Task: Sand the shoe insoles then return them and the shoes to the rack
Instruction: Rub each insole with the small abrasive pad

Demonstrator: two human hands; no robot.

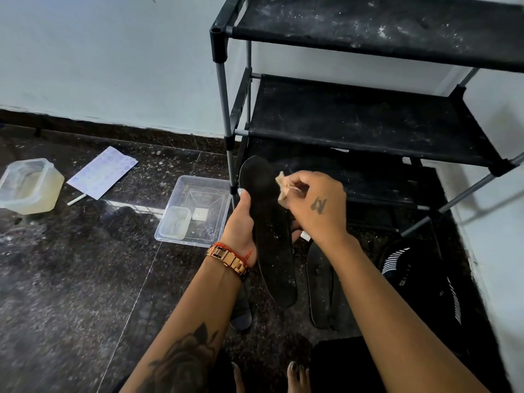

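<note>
While the left hand (241, 222) grips a black insole (272, 236) from its left edge, thumb on the upper face and fingers curled underneath, the right hand (317, 208) pinches a small tan scrap of sandpaper (283, 188) between thumb and fingertips and holds it against the insole's right edge, near the toe end. The insole is held above the floor, lengthwise away from the person, its toe reaching up in front of the lowest part of the shoe rack (368, 120). White dust flecks its surface.

A gold watch (229, 260) and a red thread sit on the left wrist; the back of the right hand bears a small tattoo, and the left forearm a larger rose one.

Below the hands, a second black insole (321, 285) lies flat on the dark speckled floor (71, 279), just right of the held one. Further right, a black shoe (419, 273) with white stripes rests on the floor near the wall (its far end is hidden by the rack's leg). The rack's black fabric shelves are dusted with white powder.

To the left, a clear plastic tray (198, 211) stands on the floor beside the rack's front post, with a smaller clear container (174, 222) inside its near left corner. Well apart at the far left sits a lidded translucent tub (28, 185), and between it and the tray lies a printed sheet of paper (103, 172) with a white stick (76, 199) at its near edge.

Bare toes (297, 373) show at the bottom edge.
</note>
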